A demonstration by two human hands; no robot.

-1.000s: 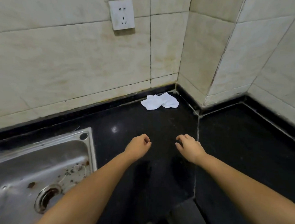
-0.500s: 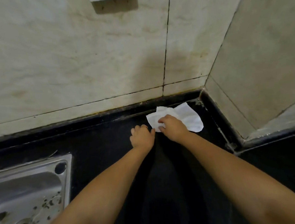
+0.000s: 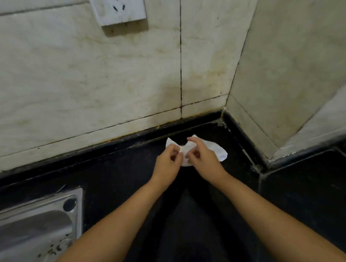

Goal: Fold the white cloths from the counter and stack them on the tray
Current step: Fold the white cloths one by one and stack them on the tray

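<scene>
The cloth (image 3: 214, 150) is located near the counter (image 3: 118, 172) corner, close to the wall (image 3: 86, 75). It is pinched by the left hand (image 3: 166, 162) and right hand (image 3: 204, 159).

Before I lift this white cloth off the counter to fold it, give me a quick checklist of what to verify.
1. Both hands on the white cloth: ok. The left hand and the right hand both pinch it.
2. Cloth flat enough to fold: not ok, it lies crumpled.
3. Cloth free of the wall corner: ok, it lies on the black counter, short of the tiles.
4. Clear counter to fold on: ok, bare surface below the hands.
5. Sink out of the way: ok, it sits off to the left.
6. Tray within reach: cannot tell, no tray is in view.
</scene>
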